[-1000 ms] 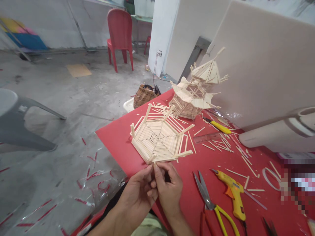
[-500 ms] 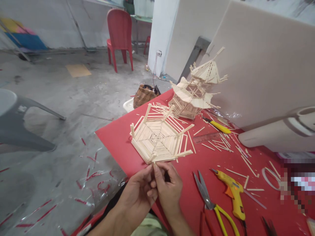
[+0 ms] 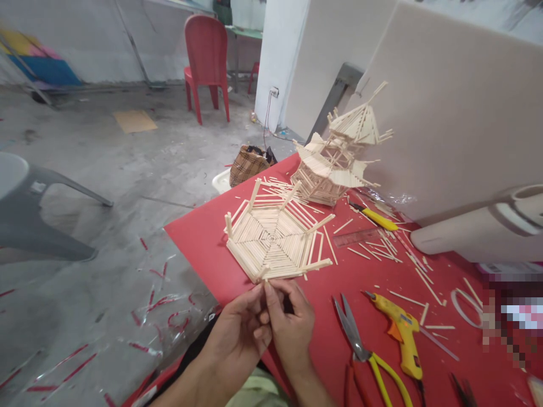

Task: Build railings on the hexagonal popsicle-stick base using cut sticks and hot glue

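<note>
A flat, many-sided base (image 3: 271,240) of pale wooden sticks lies on the red table, with short stick posts rising at its corners. Both hands meet at its nearest corner. My right hand (image 3: 292,322) pinches the small wooden stick post (image 3: 265,272) there between thumb and bent forefinger. My left hand (image 3: 240,328) has its fingertips closed on the same post from the left, palm partly turned up and other fingers curled. The fingers hide the post's lower end. A tiered wooden stick pagoda model (image 3: 335,155) stands behind the base.
To the right on the red table (image 3: 195,232) lie scissors (image 3: 356,339), a yellow glue gun (image 3: 399,333), a yellow-handled cutter (image 3: 377,217), a clear ruler (image 3: 356,237) and scattered sticks. A large roll (image 3: 475,226) borders the right. A grey stool (image 3: 38,198) stands left.
</note>
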The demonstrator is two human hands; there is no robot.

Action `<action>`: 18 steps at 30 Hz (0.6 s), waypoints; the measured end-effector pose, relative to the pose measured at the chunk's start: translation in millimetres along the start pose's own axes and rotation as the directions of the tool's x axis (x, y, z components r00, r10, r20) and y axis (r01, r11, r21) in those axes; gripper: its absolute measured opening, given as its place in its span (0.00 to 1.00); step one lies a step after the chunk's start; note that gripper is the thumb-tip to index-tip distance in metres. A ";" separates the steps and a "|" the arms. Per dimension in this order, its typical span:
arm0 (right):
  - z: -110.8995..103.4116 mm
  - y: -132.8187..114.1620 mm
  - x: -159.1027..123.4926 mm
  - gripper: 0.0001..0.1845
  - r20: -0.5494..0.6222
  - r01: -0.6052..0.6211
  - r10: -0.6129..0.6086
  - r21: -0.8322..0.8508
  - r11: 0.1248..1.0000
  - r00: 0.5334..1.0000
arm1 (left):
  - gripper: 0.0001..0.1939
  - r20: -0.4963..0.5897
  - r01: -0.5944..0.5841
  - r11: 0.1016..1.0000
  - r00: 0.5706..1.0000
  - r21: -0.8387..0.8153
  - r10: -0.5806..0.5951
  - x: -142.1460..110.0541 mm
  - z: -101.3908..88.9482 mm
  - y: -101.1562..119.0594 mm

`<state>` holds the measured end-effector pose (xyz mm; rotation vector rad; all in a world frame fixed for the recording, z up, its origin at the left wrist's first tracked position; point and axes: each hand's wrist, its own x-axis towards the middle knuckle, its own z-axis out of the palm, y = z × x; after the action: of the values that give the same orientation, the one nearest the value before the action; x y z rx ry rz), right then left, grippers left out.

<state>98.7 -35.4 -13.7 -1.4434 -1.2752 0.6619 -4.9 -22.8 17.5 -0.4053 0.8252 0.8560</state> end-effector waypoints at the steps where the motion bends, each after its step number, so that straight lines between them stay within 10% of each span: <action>1: 0.1 -0.4 0.4 0.04 -0.001 0.001 -0.001 -0.001 1.000 1.000 | 0.05 -0.006 0.000 1.000 1.000 0.000 0.000 -0.4 0.4 0.1; 18: -0.6 -0.7 -0.2 0.04 0.008 -0.015 0.015 -0.005 1.000 1.000 | 0.06 -0.018 0.000 1.000 1.000 0.018 0.001 -3.2 5.8 0.5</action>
<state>98.9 -35.9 -12.9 -1.4565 -1.2743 0.6758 -3.8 -20.4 23.6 -0.3974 0.8493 0.8456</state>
